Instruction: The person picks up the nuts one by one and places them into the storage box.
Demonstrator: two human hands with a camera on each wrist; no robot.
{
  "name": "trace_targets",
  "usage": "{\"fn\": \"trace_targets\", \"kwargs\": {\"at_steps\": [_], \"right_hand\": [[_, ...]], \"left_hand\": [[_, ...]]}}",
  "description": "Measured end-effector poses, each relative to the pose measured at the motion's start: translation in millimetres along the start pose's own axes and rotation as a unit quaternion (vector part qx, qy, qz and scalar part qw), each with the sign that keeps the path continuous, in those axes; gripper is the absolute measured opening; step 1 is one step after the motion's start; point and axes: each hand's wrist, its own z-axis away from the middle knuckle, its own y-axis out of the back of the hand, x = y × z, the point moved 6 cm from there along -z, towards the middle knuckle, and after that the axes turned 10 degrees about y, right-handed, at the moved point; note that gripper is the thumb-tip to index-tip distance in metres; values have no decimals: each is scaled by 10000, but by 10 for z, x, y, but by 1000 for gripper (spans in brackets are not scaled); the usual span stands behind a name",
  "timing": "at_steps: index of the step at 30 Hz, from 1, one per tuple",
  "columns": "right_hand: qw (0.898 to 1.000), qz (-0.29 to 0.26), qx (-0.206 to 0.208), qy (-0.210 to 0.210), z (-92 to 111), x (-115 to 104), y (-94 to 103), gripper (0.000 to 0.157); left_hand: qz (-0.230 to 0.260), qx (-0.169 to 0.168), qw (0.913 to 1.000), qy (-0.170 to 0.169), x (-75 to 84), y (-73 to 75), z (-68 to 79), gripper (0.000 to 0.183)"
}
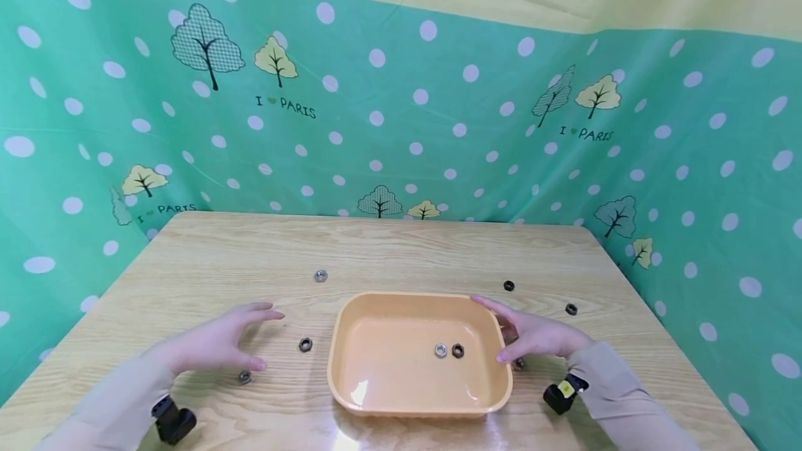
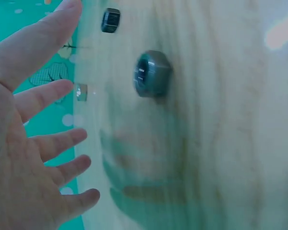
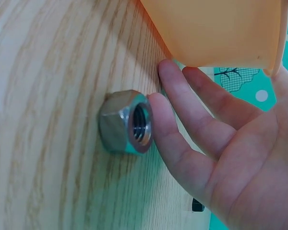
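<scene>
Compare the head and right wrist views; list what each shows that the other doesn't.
Only the head view: the left hand, plus a silver nut and a dark nut inside the tray.
Only the right wrist view: the right palm and the threads inside the nut near it.
Both: the right hand, the tray, that nut, the table and the green cloth.

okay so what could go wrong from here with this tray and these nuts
If the right hand shifts the tray, it might knock the nut beside it. Tilting could send the silver nut and dark nut inside sliding. The left hand might brush the nut close by.
</scene>
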Motion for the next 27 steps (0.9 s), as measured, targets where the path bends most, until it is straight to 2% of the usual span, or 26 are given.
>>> {"fn": "trace_targets", "kwargs": {"at_steps": [9, 17, 27], "right_hand": [[9999, 103, 62, -47, 10, -17, 2, 103], [10000, 69, 29, 8, 14, -16, 5, 103], [10000, -54, 28, 12, 11, -10, 4, 103]], "left_hand": [[31, 16, 9998, 200, -161, -81, 112, 68], [-183, 316, 9991, -208, -166, -111, 163, 43], [-430, 538, 9971, -317, -237, -124, 250, 49]]}}
